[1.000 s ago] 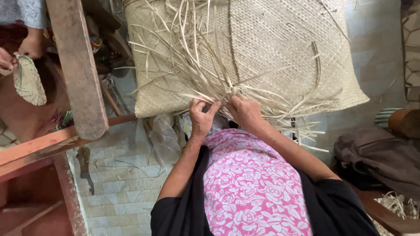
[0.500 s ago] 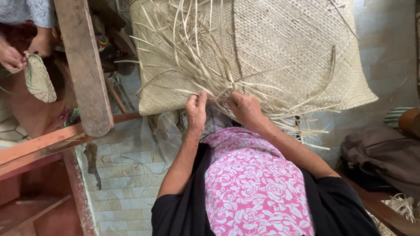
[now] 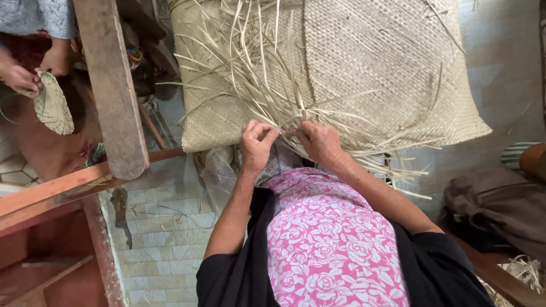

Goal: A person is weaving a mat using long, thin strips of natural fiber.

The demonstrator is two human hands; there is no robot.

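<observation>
Tiled flooring (image 3: 165,250) and a wooden post (image 3: 111,85) frame the head view, where a pale woven mat (image 3: 375,68) lies spread ahead, its loose strips (image 3: 267,74) fanning up from the near edge. Left hand (image 3: 257,145) and right hand (image 3: 321,142) are both closed, each pinching strip ends at that edge. The strips look light, thin and springy, likely to crease or split; hold them close to the finished weave.

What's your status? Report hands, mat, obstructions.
Left hand and right hand both pinching loose strips at mat edge. Wooden post stands left, apart.
</observation>
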